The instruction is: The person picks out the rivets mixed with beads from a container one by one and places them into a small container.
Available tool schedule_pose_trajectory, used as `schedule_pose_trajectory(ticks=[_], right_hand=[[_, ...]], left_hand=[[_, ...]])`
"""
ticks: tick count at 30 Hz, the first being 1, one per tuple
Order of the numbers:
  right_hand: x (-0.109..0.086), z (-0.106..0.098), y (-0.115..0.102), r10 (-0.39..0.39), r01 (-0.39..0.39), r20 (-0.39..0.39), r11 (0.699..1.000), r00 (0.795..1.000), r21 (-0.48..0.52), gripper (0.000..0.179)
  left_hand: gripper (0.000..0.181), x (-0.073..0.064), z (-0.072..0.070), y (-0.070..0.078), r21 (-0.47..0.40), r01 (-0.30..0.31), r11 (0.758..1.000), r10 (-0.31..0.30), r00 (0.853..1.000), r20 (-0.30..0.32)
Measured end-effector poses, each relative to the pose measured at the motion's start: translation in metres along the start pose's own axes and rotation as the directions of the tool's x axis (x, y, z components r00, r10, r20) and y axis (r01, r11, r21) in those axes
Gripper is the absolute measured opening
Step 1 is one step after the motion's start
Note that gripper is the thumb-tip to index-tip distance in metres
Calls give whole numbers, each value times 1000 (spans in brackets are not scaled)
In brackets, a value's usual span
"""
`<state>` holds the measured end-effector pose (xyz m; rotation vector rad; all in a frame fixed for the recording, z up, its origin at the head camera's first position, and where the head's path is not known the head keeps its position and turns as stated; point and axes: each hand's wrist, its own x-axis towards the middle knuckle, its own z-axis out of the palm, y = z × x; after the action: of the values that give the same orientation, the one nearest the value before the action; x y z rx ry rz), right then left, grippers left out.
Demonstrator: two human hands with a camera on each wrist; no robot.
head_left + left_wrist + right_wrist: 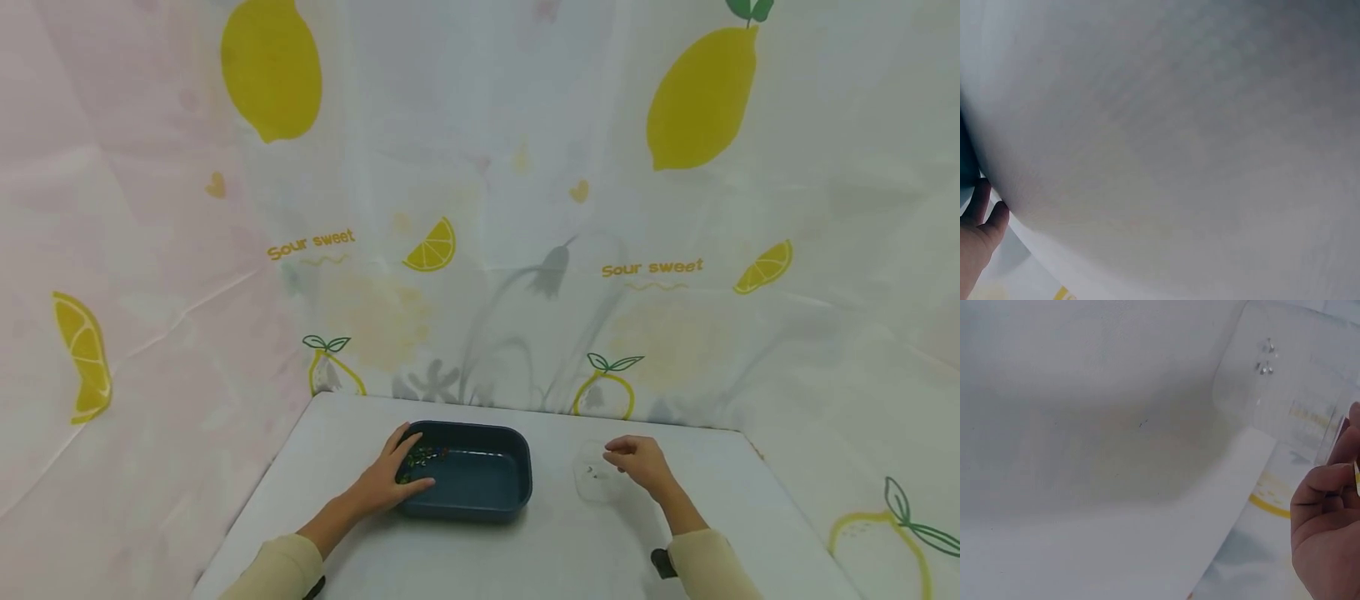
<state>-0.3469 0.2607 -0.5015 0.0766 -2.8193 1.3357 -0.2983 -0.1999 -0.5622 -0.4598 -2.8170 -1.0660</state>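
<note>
A dark blue rectangular basin (480, 510) stands on the white table, with small multicoloured bits (426, 455) gathered at its left end. My left hand (386, 479) rests at that end, fingers and thumb spread over the rim. Only part of this hand shows in the left wrist view, beside a dark strip of the basin (966, 156). Right of the basin lies a clear plastic box (591, 493) with a few tiny shiny pieces (1265, 367) in it. My right hand (641, 462) is at the box's right side, fingers bent towards the thumb; whether they pinch anything is hidden.
The white table (450, 558) reaches back to a hanging cloth (487, 208) printed with lemons. The same cloth encloses the left and right sides. Dark bands (663, 562) show at the wrists near the light sleeves.
</note>
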Motion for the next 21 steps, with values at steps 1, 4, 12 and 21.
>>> schedule_pose_trajectory(ticks=[1,4,12,21], right_hand=[[0,-1,-1,0,0,2,1000,1000,0,19],[-2,-3,-2,3,-3,14,1000,1000,-13,21],[-3,-14,-4,7,-7,-3,1000,1000,17,46],[2,-1,-22,-246,187,-119,911,962,-369,77]], left_hand=[[89,0,0,0,1,-2,1000,2,1000,0],[89,0,0,1,5,-7,1000,7,1000,0],[87,2,0,2,9,-19,1000,19,1000,-2],[87,0,0,0,15,-19,1000,20,1000,-17]])
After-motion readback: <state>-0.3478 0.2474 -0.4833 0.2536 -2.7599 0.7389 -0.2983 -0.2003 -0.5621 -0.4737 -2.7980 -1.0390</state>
